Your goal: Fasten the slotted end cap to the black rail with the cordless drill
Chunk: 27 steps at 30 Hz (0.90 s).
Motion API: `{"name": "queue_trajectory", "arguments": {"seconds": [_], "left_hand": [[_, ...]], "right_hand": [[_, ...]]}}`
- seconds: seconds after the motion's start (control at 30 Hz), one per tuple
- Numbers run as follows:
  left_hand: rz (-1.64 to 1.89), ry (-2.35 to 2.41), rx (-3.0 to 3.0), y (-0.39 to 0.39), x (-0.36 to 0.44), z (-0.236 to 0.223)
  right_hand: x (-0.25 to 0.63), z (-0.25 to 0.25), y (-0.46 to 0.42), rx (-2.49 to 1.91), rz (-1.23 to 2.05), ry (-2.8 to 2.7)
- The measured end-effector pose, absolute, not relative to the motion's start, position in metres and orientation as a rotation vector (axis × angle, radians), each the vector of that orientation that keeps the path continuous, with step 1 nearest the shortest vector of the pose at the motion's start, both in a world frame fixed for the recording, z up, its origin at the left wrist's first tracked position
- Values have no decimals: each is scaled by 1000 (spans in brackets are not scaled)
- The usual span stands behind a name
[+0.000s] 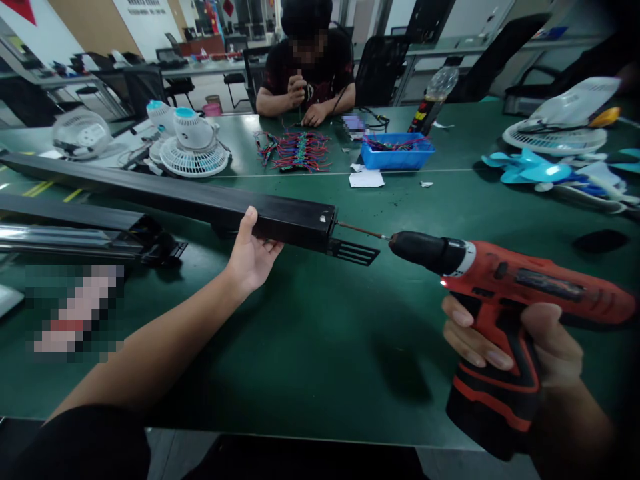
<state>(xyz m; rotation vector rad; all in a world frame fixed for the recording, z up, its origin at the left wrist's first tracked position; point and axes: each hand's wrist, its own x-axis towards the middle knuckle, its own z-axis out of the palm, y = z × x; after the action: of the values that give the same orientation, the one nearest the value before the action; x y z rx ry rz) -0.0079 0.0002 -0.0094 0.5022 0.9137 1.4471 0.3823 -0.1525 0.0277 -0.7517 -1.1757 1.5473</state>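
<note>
My left hand (253, 252) cups the underside of a long black metal housing (190, 199) near its right end, thumb up against its side, holding it above the green table (320, 347). My right hand (515, 347) grips the handle of a red and black cordless drill (505, 280), finger on the trigger. The drill's thin bit (363, 231) points left and reaches the end face of the housing, just above a small black grille (353, 252) that sticks out of it.
Across the table a person in a dark shirt works on coloured wire bundles (295, 150) beside a blue tray (397, 153). White desk fans (193, 143) stand at the left, fan parts (555, 140) at the right. More black rails (75, 230) lie at the left.
</note>
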Motion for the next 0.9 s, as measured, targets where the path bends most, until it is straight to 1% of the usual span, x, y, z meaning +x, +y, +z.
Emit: {"name": "queue_trajectory", "arguments": {"seconds": [0.3,0.6,0.8,0.9], "left_hand": [[1457,895,513,2,-9,-13],[1448,889,481,2,-6,-13],[1428,892,479,3,-6,-13],[1420,891,471,3,-6,-13]], "right_hand": [[382,23,-150,-730,1528,-1144],[378,25,-159,-890,1459,-1134],[373,23,-163,-994,1291,-967],[372,25,-166,-1028,1296,-904]]}}
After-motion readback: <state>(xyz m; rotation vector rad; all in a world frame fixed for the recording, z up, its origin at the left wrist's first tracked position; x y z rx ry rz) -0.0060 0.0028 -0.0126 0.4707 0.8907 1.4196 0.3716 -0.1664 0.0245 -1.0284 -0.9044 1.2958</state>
